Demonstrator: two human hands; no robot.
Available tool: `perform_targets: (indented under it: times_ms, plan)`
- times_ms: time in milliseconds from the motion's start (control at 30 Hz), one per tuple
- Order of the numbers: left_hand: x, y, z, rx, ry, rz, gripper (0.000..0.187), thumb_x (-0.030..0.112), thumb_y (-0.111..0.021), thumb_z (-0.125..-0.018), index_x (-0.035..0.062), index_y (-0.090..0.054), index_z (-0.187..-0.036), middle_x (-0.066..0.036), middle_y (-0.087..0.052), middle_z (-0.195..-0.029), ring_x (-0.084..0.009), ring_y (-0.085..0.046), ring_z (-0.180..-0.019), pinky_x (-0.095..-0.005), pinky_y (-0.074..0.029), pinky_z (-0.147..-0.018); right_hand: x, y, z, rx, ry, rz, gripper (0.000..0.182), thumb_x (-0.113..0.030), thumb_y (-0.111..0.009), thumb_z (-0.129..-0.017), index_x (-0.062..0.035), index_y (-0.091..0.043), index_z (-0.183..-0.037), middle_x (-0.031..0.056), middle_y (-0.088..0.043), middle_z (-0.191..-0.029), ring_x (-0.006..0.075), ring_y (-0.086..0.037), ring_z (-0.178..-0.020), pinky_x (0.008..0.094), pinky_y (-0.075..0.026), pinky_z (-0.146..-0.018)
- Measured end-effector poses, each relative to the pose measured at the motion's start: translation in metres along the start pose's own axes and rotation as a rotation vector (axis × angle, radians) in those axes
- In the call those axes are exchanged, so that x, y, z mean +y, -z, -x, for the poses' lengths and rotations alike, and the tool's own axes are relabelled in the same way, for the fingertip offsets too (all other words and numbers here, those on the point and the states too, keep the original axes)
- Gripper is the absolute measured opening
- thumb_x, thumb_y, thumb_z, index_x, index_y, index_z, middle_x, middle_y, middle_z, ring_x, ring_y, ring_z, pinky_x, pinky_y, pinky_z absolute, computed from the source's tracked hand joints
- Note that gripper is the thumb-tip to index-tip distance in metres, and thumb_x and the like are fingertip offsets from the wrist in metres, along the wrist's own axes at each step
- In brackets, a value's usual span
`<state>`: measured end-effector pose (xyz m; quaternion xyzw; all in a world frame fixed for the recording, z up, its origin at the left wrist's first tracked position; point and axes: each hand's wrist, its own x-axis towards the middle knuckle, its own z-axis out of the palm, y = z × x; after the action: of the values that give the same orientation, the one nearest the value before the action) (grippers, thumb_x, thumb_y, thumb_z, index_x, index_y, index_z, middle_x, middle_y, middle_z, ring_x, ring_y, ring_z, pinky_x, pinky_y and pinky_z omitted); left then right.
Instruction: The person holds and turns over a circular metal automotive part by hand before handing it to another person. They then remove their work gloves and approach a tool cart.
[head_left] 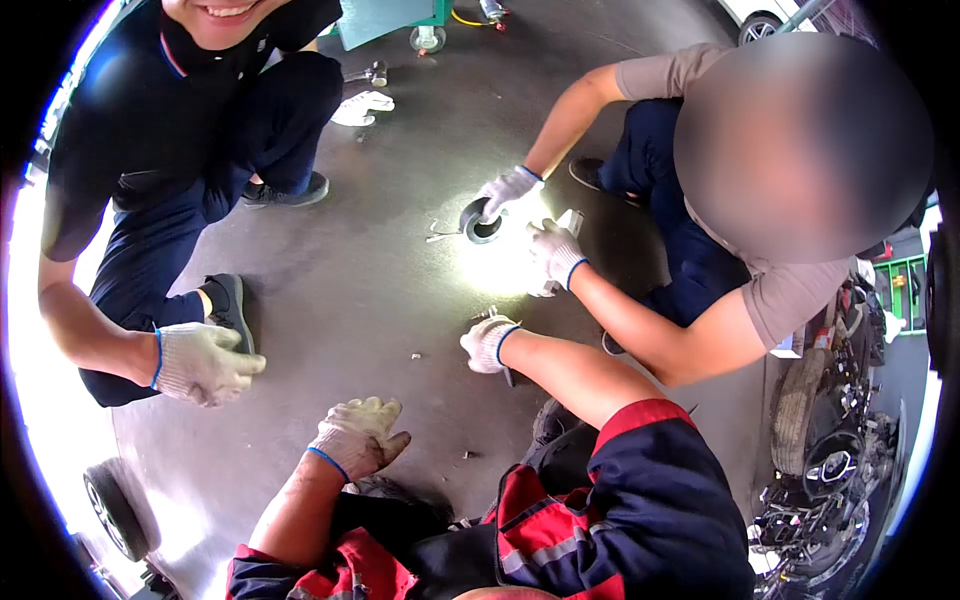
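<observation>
My left hand (360, 438), in a soiled white knit glove, hovers over my knee with its thumb apart from the fingers and nothing in it. My right hand (488, 344), gloved too, is closed low over the floor. A small metal piece shows at its fingertips and a dark rod end beneath it; I cannot make out what it grips. Beyond it, a co-worker's gloved hand (508, 192) touches a black ring (481, 221) on the floor. That person's other gloved hand (556, 252) holds a pale object, partly hidden, beside a bright patch of light.
At left, another person crouches with a gloved hand (208, 365) held out. Small bits (416, 356) lie on the dark floor (400, 260). Farther back are a hammer (378, 74) and a white glove (362, 108). Vehicle parts (835, 465) pile up at right; a wheel (115, 510) stands at left.
</observation>
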<state>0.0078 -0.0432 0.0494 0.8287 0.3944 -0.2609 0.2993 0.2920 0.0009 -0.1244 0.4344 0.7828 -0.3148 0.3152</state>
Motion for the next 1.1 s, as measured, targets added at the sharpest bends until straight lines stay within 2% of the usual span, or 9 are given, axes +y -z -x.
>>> perform_targets:
  times_ms: [333,567,867,933,1100]
  plan:
    - [-0.007,-0.002,0.002,0.048,-0.018,0.017,0.048,0.048,-0.064,-0.100,0.0079,-0.063,-0.126,-0.020,-0.071,-0.117,-0.0434,-0.069,-0.113,-0.0548,-0.054,-0.098,-0.007,-0.001,0.000,-0.041,-0.053,-0.053,0.040,-0.025,-0.060,-0.096,0.0011,-0.079,-0.121,0.0235,-0.078,-0.124,0.0384,-0.075,-0.118,0.0513,-0.059,-0.099]
    - [-0.011,-0.002,0.001,0.026,0.000,0.020,0.048,0.048,-0.063,-0.100,0.0084,-0.063,-0.129,-0.020,-0.070,-0.120,-0.0430,-0.068,-0.115,-0.0542,-0.054,-0.101,-0.007,-0.010,-0.009,-0.010,-0.022,-0.034,0.038,-0.022,-0.062,-0.092,0.0003,-0.081,-0.115,0.0245,-0.079,-0.116,0.0402,-0.077,-0.112,0.0542,-0.062,-0.092]
    - [-0.011,0.000,0.003,0.027,0.004,0.035,0.051,0.048,-0.064,-0.100,0.0086,-0.062,-0.133,-0.020,-0.070,-0.123,-0.0430,-0.068,-0.116,-0.0536,-0.053,-0.101,-0.012,-0.006,-0.005,-0.019,0.019,0.016,0.033,-0.021,-0.063,-0.096,-0.0018,-0.083,-0.113,0.0208,-0.080,-0.117,0.0393,-0.077,-0.111,0.0565,-0.062,-0.088]
    - [-0.010,0.001,0.003,0.033,-0.005,0.051,0.051,0.048,-0.064,-0.100,0.0081,-0.062,-0.132,-0.021,-0.070,-0.122,-0.0432,-0.068,-0.116,-0.0535,-0.053,-0.101,-0.013,-0.002,-0.004,-0.077,0.023,0.043,0.043,-0.032,-0.063,-0.093,-0.0009,-0.077,-0.119,0.0223,-0.079,-0.115,0.0397,-0.076,-0.111,0.0532,-0.060,-0.095]
    - [-0.007,0.001,-0.001,0.014,-0.002,0.027,0.051,0.048,-0.064,-0.100,0.0072,-0.062,-0.130,-0.022,-0.070,-0.121,-0.0435,-0.067,-0.116,-0.0535,-0.053,-0.101,-0.009,-0.005,-0.003,-0.031,0.017,0.009,0.041,-0.029,-0.061,-0.092,-0.0011,-0.078,-0.118,0.0234,-0.079,-0.113,0.0411,-0.076,-0.110,0.0526,-0.061,-0.094]
